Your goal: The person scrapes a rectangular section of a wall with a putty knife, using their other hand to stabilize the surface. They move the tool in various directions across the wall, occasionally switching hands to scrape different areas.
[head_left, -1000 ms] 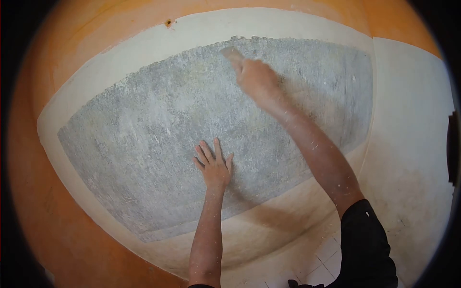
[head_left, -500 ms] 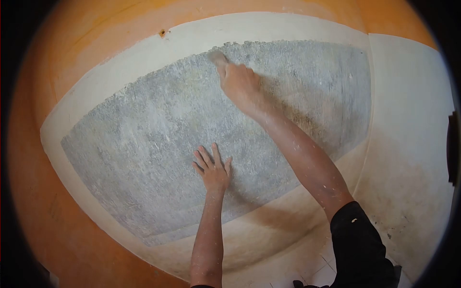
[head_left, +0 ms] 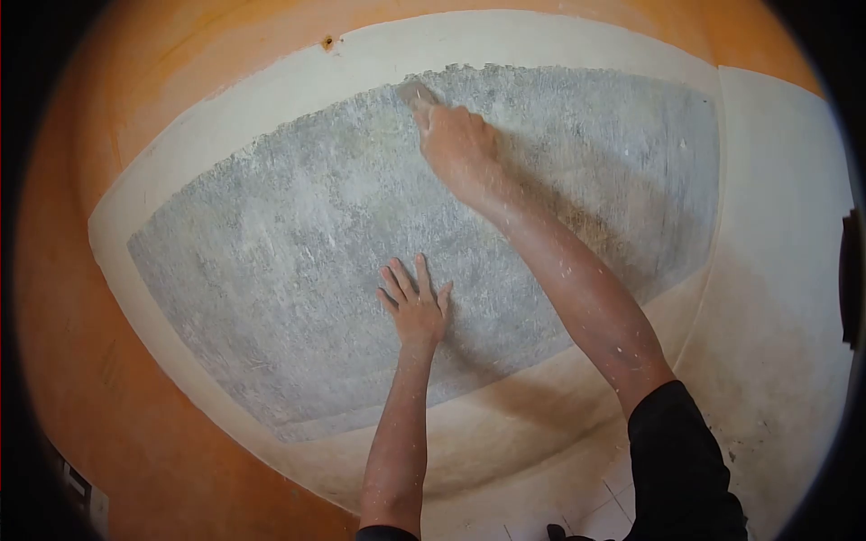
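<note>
My right hand (head_left: 458, 149) is closed around a scraper (head_left: 416, 91), whose flat blade lies against the wall. The blade is at the upper ragged edge of a rough grey patch (head_left: 271, 270), where it meets a white painted border (head_left: 244, 104). Fingers cover most of the handle. Lower down, my left hand (head_left: 418, 302) rests flat on the grey patch with its fingers spread, holding nothing. White specks dot both forearms.
Orange paint (head_left: 180, 460) surrounds the white border on the left and above. A small hole (head_left: 327, 41) marks the wall at the top. To the right, past a corner, stands a white wall (head_left: 776, 243) with a dark object (head_left: 850, 279) at its edge. Floor tiles (head_left: 604, 514) show below.
The view has shifted, so the wall and both hands sit higher and further right. Against the wall, the scraper has moved slightly left along the ragged edge; my left hand stays in place.
</note>
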Tool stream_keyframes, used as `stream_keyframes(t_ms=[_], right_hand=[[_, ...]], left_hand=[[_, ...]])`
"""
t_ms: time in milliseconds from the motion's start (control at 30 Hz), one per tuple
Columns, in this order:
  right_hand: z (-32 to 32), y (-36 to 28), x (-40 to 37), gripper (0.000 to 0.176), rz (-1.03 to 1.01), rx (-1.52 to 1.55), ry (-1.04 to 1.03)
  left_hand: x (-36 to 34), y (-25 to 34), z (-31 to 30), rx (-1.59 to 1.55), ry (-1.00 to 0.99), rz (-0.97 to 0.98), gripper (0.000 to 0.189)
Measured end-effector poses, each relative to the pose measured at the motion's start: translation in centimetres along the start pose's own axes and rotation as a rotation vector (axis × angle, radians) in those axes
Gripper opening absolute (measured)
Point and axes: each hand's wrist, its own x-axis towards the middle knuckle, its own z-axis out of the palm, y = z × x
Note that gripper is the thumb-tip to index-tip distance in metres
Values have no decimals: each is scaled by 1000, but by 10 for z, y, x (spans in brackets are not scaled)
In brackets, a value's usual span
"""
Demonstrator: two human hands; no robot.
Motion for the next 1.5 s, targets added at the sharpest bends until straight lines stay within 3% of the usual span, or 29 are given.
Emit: stream_keyframes(t_ms=[133, 200, 233, 333, 433, 500, 700, 833, 900, 1033, 1100, 1267, 1333, 1500], right_hand=[[-4, -14, 6, 37, -17, -47, 21], [-3, -22, 8, 21, 42, -99, 80], [3, -15, 0, 21, 56, -95, 69], [9, -7, -4, 20, -34, -127, 76], [6, -20, 16, 31, -5, -4, 32], [16, -22, 6, 19, -8, -115, 108], [18, -33, 3, 19, 26, -69, 92], [21, -20, -10, 22, 10, -114, 49], [14, -22, -9, 38, 56, 35, -56], [28, -29, 7, 39, 80, -116, 115], [47, -11, -4, 38, -73, -219, 272], [29, -33, 24, 41, 38, -206, 181], [24, -57, 15, 43, 168, -192, 35], [44, -57, 4, 46, 103, -273, 123]], left_hand=[[5, -3, 1, 46, 41, 13, 78], [0, -1, 1, -10, 30, 2, 76], [-6, -2, 1, -5, 13, 6, 76], [-5, -10, -9, -24, 113, 27, 71], [-1, -47, -27, 76, 284, 103, 58], [3, -80, -35, -32, 487, 65, 57], [19, -145, -80, 75, 458, -17, 54], [39, -177, -98, -18, 488, -41, 55], [40, -192, -97, 81, 492, -15, 55], [39, -227, -97, 169, 500, 107, 53], [34, -245, -89, 157, 532, 191, 52], [33, -253, -82, 166, 635, 258, 49], [29, -257, -82, 120, 611, 248, 48], [28, -259, -85, 104, 620, 270, 47]])
